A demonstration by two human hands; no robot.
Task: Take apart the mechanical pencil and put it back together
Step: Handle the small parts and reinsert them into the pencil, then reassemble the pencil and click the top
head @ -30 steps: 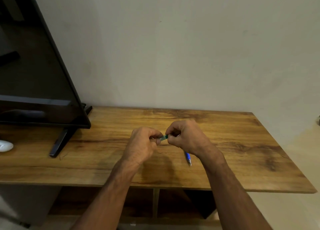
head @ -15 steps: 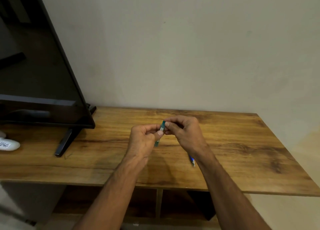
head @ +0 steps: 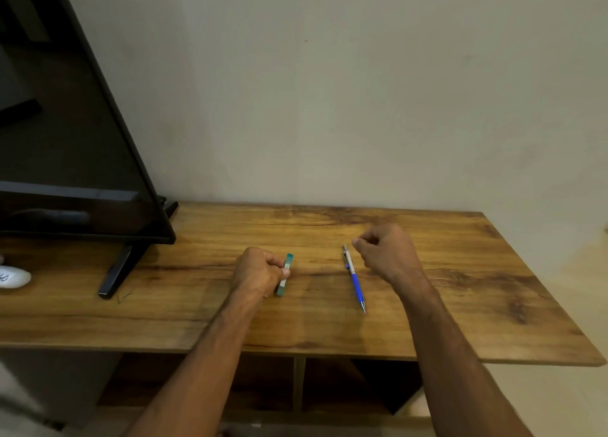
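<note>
A blue and silver mechanical pencil (head: 354, 278) lies on the wooden table (head: 460, 292), its tip pointing toward me. My right hand (head: 388, 254) hovers just right of the pencil's silver cap end, fingers curled with thumb and forefinger pinched together; whether something tiny sits between them cannot be told. My left hand (head: 260, 272) is closed around a small teal case (head: 285, 273), likely a lead box, held upright near the table surface, left of the pencil.
A black television (head: 72, 140) on a stand foot (head: 116, 272) fills the left side. A white object (head: 13, 276) lies at the far left edge. A plain wall stands behind the table. Open shelves show below the tabletop.
The hands, which were together on the teal case, have drawn apart. My left hand keeps the case and moved left and down; my right hand moved right, uncovering the pencil.
</note>
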